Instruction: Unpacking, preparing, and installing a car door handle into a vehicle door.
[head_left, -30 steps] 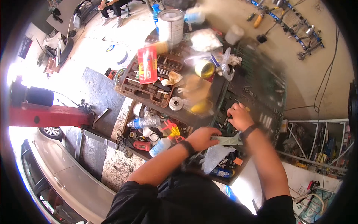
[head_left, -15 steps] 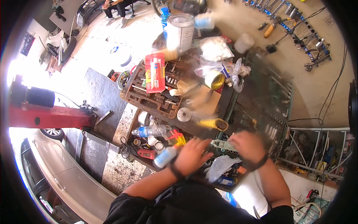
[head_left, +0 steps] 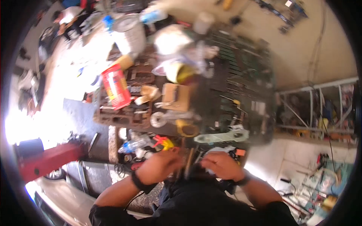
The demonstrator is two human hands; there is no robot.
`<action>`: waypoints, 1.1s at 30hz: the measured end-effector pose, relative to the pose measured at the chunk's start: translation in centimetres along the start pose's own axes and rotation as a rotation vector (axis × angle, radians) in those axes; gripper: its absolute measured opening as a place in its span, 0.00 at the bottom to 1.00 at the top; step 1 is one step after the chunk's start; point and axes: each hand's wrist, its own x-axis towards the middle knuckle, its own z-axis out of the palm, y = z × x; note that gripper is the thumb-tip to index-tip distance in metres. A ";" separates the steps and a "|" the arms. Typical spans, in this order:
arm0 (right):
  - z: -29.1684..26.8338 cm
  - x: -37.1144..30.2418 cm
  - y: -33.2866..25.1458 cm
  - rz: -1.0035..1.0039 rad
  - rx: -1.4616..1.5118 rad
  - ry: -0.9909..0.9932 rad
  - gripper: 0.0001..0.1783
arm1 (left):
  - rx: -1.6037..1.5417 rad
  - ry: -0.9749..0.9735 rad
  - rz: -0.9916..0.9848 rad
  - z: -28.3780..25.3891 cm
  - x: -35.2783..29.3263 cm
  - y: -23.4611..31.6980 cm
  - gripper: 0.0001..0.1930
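Cluttered workbench (head_left: 211,98), frame motion-blurred. Left hand (head_left: 160,165) and right hand (head_left: 222,165) meet close to the body at the bench's near edge, a thin dark rod-like piece (head_left: 188,162) upright between them; fingers curled, actual grasp cannot be told. Judgement: steady the piece with one hand, work it with the other, slowly. Red rectangular blister pack (head_left: 116,86) lies on the brown socket case (head_left: 124,109); yellow-rimmed can (head_left: 180,73) behind the cardboard box (head_left: 177,96)

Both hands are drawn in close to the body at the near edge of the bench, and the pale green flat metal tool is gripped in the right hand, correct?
Not quite. The head view shows the pale green flat metal tool lying on the bench, in neither hand. Both the left hand and right hand are indeed drawn in close to the body.
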 end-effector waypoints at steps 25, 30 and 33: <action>2.1 -9.2 4.4 0.469 0.442 0.217 0.12 | 0.685 0.618 -0.503 -16.1 16.5 -15.5 0.12; 1.9 -9.7 4.7 0.387 0.296 0.265 0.12 | 0.753 0.554 -0.609 -16.6 17.6 -16.3 0.12; 1.9 -10.7 5.3 0.526 0.434 0.299 0.12 | 0.772 0.526 -0.653 -17.2 17.9 -16.6 0.12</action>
